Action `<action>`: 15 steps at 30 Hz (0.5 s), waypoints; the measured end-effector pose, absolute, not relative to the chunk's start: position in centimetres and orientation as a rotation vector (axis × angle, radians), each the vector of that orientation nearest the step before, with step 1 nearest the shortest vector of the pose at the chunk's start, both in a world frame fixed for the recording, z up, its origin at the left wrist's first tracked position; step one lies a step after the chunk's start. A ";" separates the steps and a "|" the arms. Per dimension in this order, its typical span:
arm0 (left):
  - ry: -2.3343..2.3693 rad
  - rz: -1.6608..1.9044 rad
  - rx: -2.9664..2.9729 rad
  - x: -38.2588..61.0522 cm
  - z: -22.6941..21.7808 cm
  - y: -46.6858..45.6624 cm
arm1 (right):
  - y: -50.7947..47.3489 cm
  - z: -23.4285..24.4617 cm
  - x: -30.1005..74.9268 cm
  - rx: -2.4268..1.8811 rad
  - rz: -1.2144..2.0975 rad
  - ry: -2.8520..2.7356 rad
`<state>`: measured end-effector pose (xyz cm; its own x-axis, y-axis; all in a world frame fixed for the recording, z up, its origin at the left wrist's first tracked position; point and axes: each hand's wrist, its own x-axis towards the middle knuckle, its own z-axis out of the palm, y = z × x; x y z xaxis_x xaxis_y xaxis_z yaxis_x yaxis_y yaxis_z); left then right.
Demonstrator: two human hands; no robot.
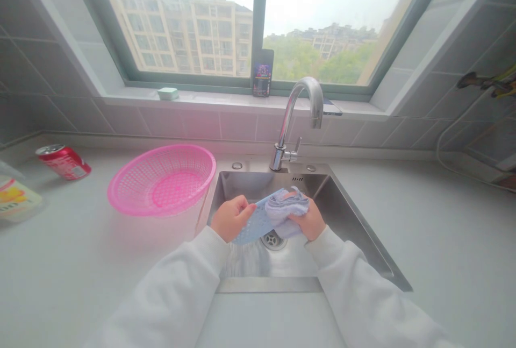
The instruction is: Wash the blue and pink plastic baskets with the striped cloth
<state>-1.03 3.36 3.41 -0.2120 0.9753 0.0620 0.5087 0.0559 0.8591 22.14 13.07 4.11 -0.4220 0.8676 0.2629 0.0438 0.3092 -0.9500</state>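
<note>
A: What is each hand doing over the sink?

B: The left hand (231,218) pinches the edge of a perforated blue cloth (255,224) between thumb and fingers, while the right hand (308,221) is closed around a folded, fluffy pale-blue towel (288,211). Neither has released its hold.

A: Is that two pieces or one?

B: I can't tell. The fabrics meet between the hands, one thin and dotted with holes, the other thick and soft.

A: Why hold them there?

B: They are over the stainless steel sink (266,184), just above the drain (273,239), so any drips would likely fall into the basin, not onto the surface (60,278).

A: And nearby?

B: A pink plastic mesh basket (181,151) sits left of the sink, its open weave suited to draining, and a red drink can (63,162) lies on its side beyond it
</note>
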 end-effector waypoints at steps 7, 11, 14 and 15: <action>1.723 1.138 1.479 -1.5 4.3 2.9 | 15.8 4.2 23.9 -0.986 1.123 -1.486; 1.739 1.172 1.452 -1.7 4.1 2.8 | 14.9 4.3 23.6 -0.937 1.126 -1.575; 1.775 1.152 1.457 -1.6 3.8 3.0 | 13.4 4.2 22.3 -0.846 1.191 -1.686; 1.780 1.146 1.461 -1.6 3.8 3.1 | 13.3 4.1 22.0 -0.833 1.212 -1.695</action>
<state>-1.61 3.07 3.76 -0.2479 0.9643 0.0930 0.4841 0.0401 0.8741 22.00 13.29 4.09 -0.3996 0.8775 0.2653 0.0325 0.3028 -0.9525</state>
